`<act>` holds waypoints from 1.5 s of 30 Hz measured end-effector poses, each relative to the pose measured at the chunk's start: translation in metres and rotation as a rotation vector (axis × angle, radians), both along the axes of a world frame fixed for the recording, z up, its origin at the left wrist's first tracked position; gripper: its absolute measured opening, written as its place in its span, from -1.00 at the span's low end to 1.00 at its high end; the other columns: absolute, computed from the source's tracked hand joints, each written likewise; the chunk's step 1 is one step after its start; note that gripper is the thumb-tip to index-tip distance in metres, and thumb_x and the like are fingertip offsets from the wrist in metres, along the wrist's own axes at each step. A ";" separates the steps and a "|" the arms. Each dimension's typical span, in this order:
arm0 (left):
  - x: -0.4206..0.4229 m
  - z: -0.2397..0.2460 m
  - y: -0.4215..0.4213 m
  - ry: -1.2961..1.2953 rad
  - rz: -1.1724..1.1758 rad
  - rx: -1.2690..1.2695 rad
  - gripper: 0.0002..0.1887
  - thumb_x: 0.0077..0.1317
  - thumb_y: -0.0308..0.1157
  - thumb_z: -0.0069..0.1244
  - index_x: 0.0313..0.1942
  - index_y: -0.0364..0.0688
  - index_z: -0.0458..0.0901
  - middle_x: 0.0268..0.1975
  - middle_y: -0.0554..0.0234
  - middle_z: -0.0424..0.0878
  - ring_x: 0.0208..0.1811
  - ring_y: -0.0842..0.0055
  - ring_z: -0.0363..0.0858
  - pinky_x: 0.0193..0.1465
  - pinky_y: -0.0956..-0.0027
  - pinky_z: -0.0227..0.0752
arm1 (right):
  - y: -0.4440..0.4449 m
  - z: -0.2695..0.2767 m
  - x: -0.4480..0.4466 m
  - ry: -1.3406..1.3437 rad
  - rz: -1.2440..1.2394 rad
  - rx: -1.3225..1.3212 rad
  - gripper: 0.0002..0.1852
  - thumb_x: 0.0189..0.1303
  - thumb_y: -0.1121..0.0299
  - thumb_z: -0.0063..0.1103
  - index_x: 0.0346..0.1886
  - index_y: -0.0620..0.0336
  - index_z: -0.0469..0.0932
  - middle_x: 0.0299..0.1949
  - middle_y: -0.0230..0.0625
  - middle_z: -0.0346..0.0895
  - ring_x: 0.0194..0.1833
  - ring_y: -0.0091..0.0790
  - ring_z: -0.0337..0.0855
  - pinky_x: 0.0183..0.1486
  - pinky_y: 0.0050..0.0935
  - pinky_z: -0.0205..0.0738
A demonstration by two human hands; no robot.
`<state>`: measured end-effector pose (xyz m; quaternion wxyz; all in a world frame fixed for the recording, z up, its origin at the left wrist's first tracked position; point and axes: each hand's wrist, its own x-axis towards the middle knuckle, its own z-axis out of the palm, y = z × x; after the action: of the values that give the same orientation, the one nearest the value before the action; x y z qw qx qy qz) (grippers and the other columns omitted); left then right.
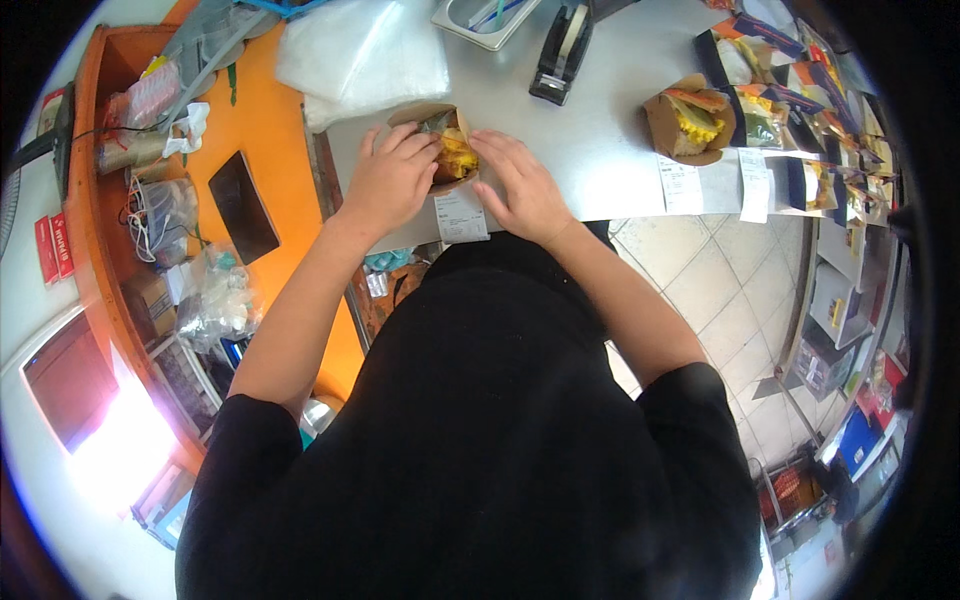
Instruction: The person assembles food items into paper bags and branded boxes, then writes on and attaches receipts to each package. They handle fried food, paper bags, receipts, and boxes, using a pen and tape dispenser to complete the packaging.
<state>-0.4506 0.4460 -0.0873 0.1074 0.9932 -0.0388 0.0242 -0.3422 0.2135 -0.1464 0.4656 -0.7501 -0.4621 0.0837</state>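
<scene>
An opened kraft paper food box [411, 114] stands on the steel counter in front of me, with yellow food [456, 156] and what looks like a clear plastic packet inside. My left hand [396, 176] lies over its left side, fingertips reaching over the contents and partly hiding them. Against the right side rests my right hand [523, 180], fingers at the upper right edge and thumb near the lower corner. Together the hands hold the box between them. A printed paper slip [461, 216] sticks out below the box, over the counter's front edge.
Right of me stands another open food box [667, 124] with a slip [680, 184]; more filled boxes [761, 116] crowd the far right. A tape dispenser [559, 60], steel pan [480, 30] and plastic bags [367, 56] lie behind. A dark phone [244, 208] rests on the orange surface.
</scene>
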 end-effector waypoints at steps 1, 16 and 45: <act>-0.003 0.002 0.002 -0.001 -0.021 0.031 -0.73 0.51 -0.39 0.17 0.16 -0.13 0.79 0.31 0.19 0.74 0.47 0.19 0.57 0.60 -0.06 0.26 | -0.003 0.000 0.003 -0.083 0.062 -0.002 -0.28 0.43 0.22 0.47 0.60 0.20 0.46 0.57 -0.07 0.51 0.60 0.04 0.47 0.63 0.05 0.40; -0.049 -0.042 -0.022 -0.163 0.308 -0.340 -0.60 0.49 -0.25 0.27 0.22 -0.26 0.74 0.22 -0.06 0.73 0.28 0.00 0.62 0.39 -0.06 0.45 | 0.030 -0.009 0.032 -0.273 0.257 -0.133 -0.56 0.39 0.17 0.51 0.27 0.09 0.80 0.44 -0.28 0.62 0.52 -0.06 0.51 0.55 0.04 0.37; -0.002 -0.041 0.018 -0.232 0.220 -0.311 -0.87 0.44 -0.35 0.29 -0.10 -0.13 0.92 0.10 0.29 0.92 0.34 0.30 0.75 0.42 0.10 0.51 | 0.064 -0.030 -0.032 0.528 -0.294 -0.057 -0.69 0.40 0.24 0.58 0.05 0.24 0.89 0.57 0.13 0.39 0.54 0.15 0.44 0.51 -0.06 0.56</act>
<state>-0.4531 0.4644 -0.1285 0.2509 0.9535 0.0619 0.1554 -0.3740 0.2771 -0.1760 0.5556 -0.7740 -0.2090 0.2206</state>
